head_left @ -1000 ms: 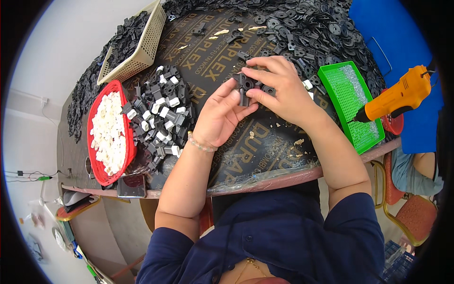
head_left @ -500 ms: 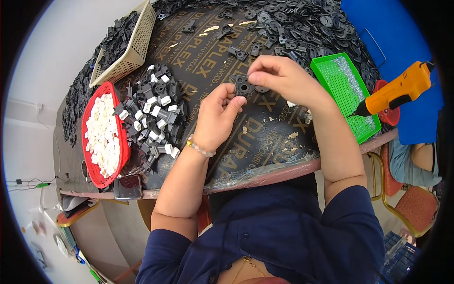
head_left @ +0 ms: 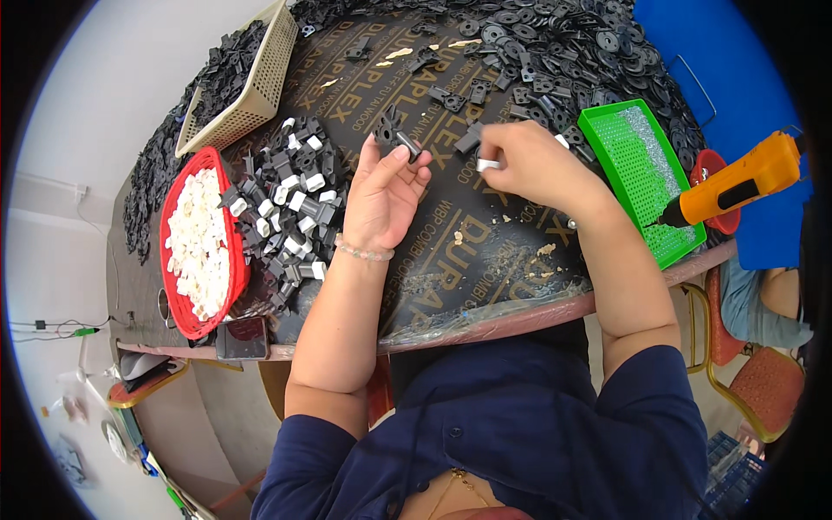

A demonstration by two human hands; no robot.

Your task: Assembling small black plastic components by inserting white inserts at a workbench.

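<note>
My left hand point(head_left: 386, 195) is raised over the middle of the table, its thumb and fingers closed on a black plastic part point(head_left: 390, 132) with a short tube. To its right, my right hand point(head_left: 533, 160) is curled with the fingertips pinched on a small white plastic cap point(head_left: 488, 165). A black piece point(head_left: 470, 137) shows just beside those fingertips; whether it is held or lies on the table I cannot tell. Left of my left hand lies a heap of black parts with white caps point(head_left: 290, 208).
A red basket point(head_left: 236, 286) of white pieces and a beige crate point(head_left: 260, 82) of black parts stand left. On the right are a green tray point(head_left: 607, 156) with small metal pieces and an orange power screwdriver point(head_left: 745, 178). Black discs point(head_left: 611, 39) pile up behind. A phone point(head_left: 243, 338) lies at the edge.
My hands have moved apart. My left hand has turned palm up and shifted left with the black part; a white cap now shows at my right fingertips.
</note>
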